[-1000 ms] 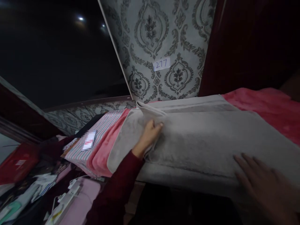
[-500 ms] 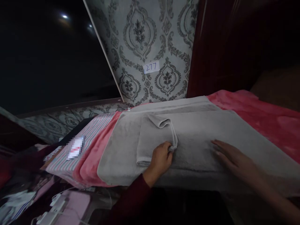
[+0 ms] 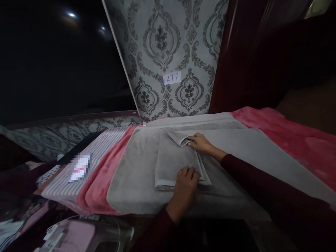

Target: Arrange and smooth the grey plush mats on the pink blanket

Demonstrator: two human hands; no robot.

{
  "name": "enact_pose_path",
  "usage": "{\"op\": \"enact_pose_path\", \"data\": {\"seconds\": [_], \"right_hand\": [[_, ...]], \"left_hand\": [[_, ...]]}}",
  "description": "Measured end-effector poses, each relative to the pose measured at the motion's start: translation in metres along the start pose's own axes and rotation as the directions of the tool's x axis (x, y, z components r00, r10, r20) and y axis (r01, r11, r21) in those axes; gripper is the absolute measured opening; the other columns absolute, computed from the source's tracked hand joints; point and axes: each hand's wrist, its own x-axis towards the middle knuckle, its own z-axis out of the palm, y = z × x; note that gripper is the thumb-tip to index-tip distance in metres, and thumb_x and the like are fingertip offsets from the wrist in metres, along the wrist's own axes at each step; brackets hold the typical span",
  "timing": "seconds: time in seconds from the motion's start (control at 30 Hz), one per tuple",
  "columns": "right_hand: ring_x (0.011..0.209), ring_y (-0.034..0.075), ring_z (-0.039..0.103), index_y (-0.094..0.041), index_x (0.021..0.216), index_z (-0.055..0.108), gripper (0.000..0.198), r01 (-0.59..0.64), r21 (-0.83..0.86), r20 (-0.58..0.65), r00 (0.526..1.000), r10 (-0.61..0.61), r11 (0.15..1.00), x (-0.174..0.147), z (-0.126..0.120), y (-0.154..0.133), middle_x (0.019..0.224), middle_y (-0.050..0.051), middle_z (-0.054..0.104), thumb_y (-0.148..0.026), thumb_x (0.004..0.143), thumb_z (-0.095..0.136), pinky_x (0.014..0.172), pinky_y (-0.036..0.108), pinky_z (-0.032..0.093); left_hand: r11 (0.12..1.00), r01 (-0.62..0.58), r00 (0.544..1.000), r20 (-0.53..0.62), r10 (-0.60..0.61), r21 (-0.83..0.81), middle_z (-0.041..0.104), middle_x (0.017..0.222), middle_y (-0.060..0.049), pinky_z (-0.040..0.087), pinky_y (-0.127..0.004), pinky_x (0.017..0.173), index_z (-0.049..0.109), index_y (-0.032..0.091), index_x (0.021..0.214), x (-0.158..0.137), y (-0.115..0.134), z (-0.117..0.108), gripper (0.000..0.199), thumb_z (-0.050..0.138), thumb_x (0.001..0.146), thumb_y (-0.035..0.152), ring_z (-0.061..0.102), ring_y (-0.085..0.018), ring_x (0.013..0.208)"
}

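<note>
A folded grey towel lies on a larger grey blanket, one far corner curled back on itself. My left hand rests on the towel's near right part, fingers bent and spread over the fabric, thumb mostly hidden. At the turned-up far corner, my right hand has its fingertips closed around the edge of the cloth. Between the two hands the towel's right side shows loose layered edges, and a near corner sticks out beyond my left hand.
Pink bedding spreads at the right, with a pink fold and striped cloth at the left. A power strip lies at lower left. Behind stand a dark screen and patterned wall with a paper marked 277.
My right hand has come from the bare blanket at right to the towel's curled far corner and taken hold. My left hand has let go of the near corner and lies on the towel.
</note>
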Motion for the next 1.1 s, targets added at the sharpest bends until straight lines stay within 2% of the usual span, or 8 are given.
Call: {"op": "enact_pose_path", "data": {"seconds": [0.13,0.23,0.3,0.5,0.7,0.87,0.97,1.1], "right_hand": [[0.132,0.037,0.049,-0.024,0.133,0.071,0.055,-0.124,0.277,-0.08,0.985,0.151,0.953,0.023,0.013,0.004,0.143,0.014,0.056,-0.037,0.079,0.078,0.113,0.047,0.04],[0.124,0.032,0.056,-0.018,0.154,0.051,0.071,-0.223,0.396,-0.109,0.952,0.287,0.891,0.041,0.011,0.019,0.14,0.017,0.056,-0.044,0.089,0.067,0.11,0.045,0.044],[0.117,0.029,0.06,-0.016,0.16,0.04,0.074,-0.275,0.467,-0.106,0.926,0.362,0.84,0.051,0.007,0.032,0.137,0.018,0.059,-0.046,0.095,0.059,0.103,0.042,0.049],[0.083,0.02,0.068,-0.013,0.156,0.044,0.073,-0.324,0.613,-0.038,0.899,0.436,0.721,0.066,0.008,0.049,0.112,0.015,0.071,-0.046,0.093,0.061,0.071,0.029,0.055],[0.095,0.025,0.066,-0.013,0.148,0.054,0.073,-0.281,0.561,-0.107,0.908,0.405,0.778,0.08,0.024,0.036,0.11,0.012,0.071,-0.026,0.08,0.074,0.09,0.035,0.053],[0.088,0.024,0.065,-0.013,0.148,0.053,0.072,-0.253,0.508,-0.182,0.903,0.389,0.824,0.087,0.018,0.031,0.098,0.009,0.069,-0.019,0.078,0.068,0.085,0.034,0.053],[0.086,0.023,0.065,-0.017,0.153,0.048,0.076,-0.226,0.486,-0.242,0.893,0.379,0.844,0.081,0.003,0.042,0.096,0.006,0.068,-0.02,0.079,0.067,0.084,0.033,0.053],[0.085,0.024,0.066,-0.012,0.149,0.052,0.073,-0.276,0.459,-0.248,0.873,0.42,0.844,0.061,-0.007,0.069,0.095,0.009,0.069,-0.019,0.078,0.068,0.081,0.034,0.054]], "left_hand": [[0.999,-0.026,0.995,-0.1,0.023,-0.032,0.069,0.123,-0.014,0.053,-0.046,0.09,0.068,0.019,0.109,-0.008,-0.003,0.011,0.034,0.054,0.083,0.002,0.061,-0.029,0.108],[0.998,-0.053,0.986,-0.159,0.046,-0.038,0.07,0.125,-0.015,0.053,-0.047,0.091,0.068,0.019,0.112,-0.012,-0.005,0.017,0.035,0.055,0.084,0.003,0.061,-0.03,0.11],[0.998,-0.057,0.984,-0.174,0.051,-0.034,0.07,0.126,-0.016,0.053,-0.047,0.09,0.068,0.02,0.113,-0.014,-0.006,0.019,0.035,0.056,0.084,0.004,0.062,-0.03,0.111],[0.997,-0.045,0.954,-0.294,0.059,0.056,0.072,0.121,-0.011,0.053,-0.041,0.091,0.069,0.02,0.107,-0.013,-0.003,0.022,0.035,0.056,0.082,0.0,0.063,-0.026,0.109],[0.997,-0.046,0.948,-0.313,0.062,0.057,0.074,0.119,-0.01,0.053,-0.039,0.091,0.069,0.019,0.107,-0.013,-0.002,0.02,0.034,0.056,0.082,-0.001,0.064,-0.025,0.107],[0.996,-0.088,0.907,-0.414,0.079,-0.002,0.075,0.11,-0.009,0.052,-0.036,0.086,0.069,0.017,0.108,-0.003,-0.001,0.006,0.037,0.051,0.082,-0.002,0.064,-0.023,0.1],[0.99,-0.136,0.882,-0.458,0.112,-0.021,0.074,0.11,-0.01,0.051,-0.036,0.083,0.069,0.016,0.109,0.008,0.008,0.0,0.034,0.05,0.084,0.003,0.063,-0.023,0.099],[0.988,-0.15,0.918,-0.368,0.147,0.02,0.072,0.103,-0.009,0.049,-0.035,0.078,0.07,0.019,0.102,0.019,0.025,0.016,0.023,0.054,0.089,0.009,0.06,-0.022,0.093]]}}
